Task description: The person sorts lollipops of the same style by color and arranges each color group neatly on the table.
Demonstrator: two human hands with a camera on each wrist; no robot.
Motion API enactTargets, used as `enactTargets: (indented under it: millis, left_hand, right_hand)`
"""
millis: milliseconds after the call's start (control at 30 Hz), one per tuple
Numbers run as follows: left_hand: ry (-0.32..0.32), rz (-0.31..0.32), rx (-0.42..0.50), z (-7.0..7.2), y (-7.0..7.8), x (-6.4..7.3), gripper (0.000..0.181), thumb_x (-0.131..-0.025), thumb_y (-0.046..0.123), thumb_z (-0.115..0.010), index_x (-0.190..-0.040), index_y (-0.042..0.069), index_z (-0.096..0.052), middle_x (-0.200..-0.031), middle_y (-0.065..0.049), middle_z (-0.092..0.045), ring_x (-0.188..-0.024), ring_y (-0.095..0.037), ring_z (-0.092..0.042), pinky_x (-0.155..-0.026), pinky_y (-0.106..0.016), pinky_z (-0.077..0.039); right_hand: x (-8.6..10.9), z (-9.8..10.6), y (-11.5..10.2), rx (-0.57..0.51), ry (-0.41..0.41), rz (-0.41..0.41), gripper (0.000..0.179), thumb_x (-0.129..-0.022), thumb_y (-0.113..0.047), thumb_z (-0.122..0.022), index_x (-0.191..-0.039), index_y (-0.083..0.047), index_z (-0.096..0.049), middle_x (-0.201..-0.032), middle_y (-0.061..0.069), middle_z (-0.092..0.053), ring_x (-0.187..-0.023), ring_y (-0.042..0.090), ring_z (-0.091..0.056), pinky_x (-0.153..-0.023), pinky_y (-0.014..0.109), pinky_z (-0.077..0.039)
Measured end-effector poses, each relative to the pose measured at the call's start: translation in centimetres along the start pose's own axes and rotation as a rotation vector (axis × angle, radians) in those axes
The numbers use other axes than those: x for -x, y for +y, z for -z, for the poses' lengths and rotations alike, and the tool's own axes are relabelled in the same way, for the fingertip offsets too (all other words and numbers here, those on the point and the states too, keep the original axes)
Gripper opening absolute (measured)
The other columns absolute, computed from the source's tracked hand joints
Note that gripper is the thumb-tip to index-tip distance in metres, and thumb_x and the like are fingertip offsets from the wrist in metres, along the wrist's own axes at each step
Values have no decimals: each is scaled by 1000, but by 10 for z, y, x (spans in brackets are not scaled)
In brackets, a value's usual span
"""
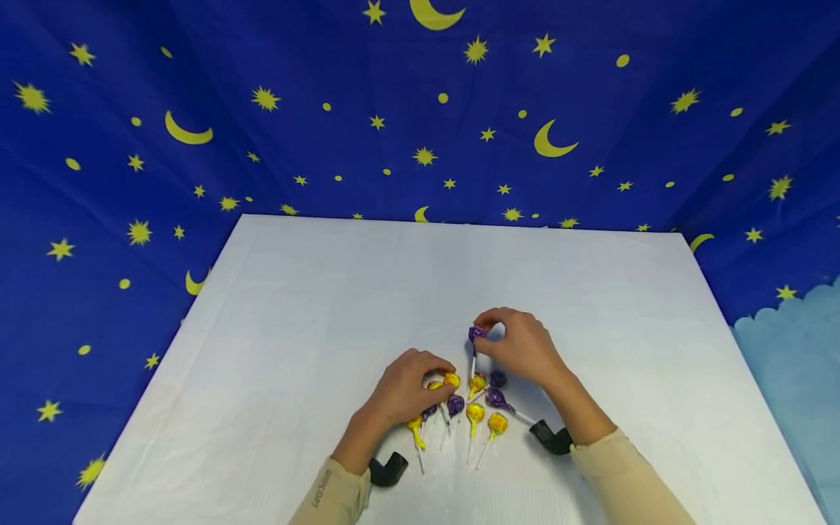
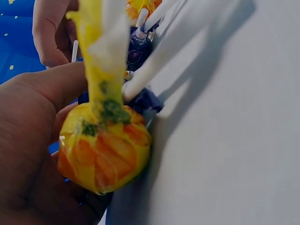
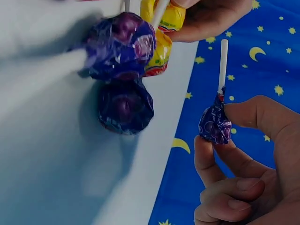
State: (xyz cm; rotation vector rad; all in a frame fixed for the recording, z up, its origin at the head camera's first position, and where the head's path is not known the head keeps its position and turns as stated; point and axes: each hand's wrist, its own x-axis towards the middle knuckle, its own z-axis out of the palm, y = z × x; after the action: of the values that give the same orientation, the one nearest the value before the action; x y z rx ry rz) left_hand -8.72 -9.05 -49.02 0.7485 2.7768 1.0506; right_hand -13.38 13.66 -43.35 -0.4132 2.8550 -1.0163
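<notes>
My right hand [image 1: 523, 348] pinches a purple-wrapped lollipop [image 3: 215, 123] by its candy head between thumb and fingers, above the table. In the head view its white stick points toward the near side. My left hand [image 1: 405, 386] is low over the left part of the lollipop group, its thumb and fingertips around the head of a yellow-wrapped lollipop [image 1: 452, 379]. Beneath and beside that hand lie another yellow lollipop [image 1: 416, 424] and a purple one [image 1: 456, 405], partly overlapping others. In the left wrist view a yellow lollipop [image 2: 105, 150] fills the foreground and hides the left fingertips.
More lollipops lie between the hands: yellow ones [image 1: 497, 424] and purple ones [image 1: 496, 398], sticks mostly toward the near edge. Black wrist devices [image 1: 389, 470] sit at both cuffs. The white table [image 1: 315, 292] meets a blue star-and-moon cloth [image 1: 367, 160] at the back.
</notes>
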Motion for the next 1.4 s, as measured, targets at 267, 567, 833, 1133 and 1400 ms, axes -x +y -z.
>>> enactTargets:
  millis: [267, 567, 833, 1133, 1400]
  left_hand:
    - [-3, 9, -12, 0, 2, -1, 28, -87, 39, -70, -110, 24, -71, -101, 12, -65, -89, -8, -53, -78, -31, -45]
    - [-7, 37, -18, 0, 0, 0, 28, -87, 40, -70, -110, 24, -71, -101, 13, -64, -90, -8, -53, -80, -32, -45]
    - [-16, 30, -8, 0, 1, 0, 28, -88, 41, -69, -110, 25, -71, -101, 14, -64, -87, -7, -52, -77, -31, -45]
    - [-33, 60, -9, 0, 4, -1, 29, -88, 43, -68, -111, 26, -70, -102, 15, -63, -89, -7, -53, -79, -31, -45]
    - [-25, 51, -13, 0, 2, -1, 28, -88, 44, -68, -110, 27, -70, -99, 15, -63, -87, -7, -53, -76, -31, -45]
  right_hand:
    - [0, 11, -2, 10, -6, 1, 27, -81, -29, -73, -105, -18, -71, -90, -7, -66, -85, 20, -59, -69, 38, -43]
    - [-14, 16, 1, 16, -2, -12, 28, -80, -29, -73, -105, -17, -71, -92, -4, -66, -92, 26, -60, -72, 41, -43]
    - [-24, 17, 5, 16, 5, -27, 28, -80, -29, -73, -105, -16, -71, -92, -3, -67, -91, 24, -60, -74, 41, -43]
    - [-39, 16, 14, 21, 9, -32, 30, -81, -27, -72, -108, -14, -70, -96, 1, -66, -95, 26, -60, -78, 45, -44]
    - [-51, 12, 17, 31, 9, -32, 31, -81, -28, -71, -108, -13, -70, -98, 2, -66, -92, 24, -59, -78, 43, -44]
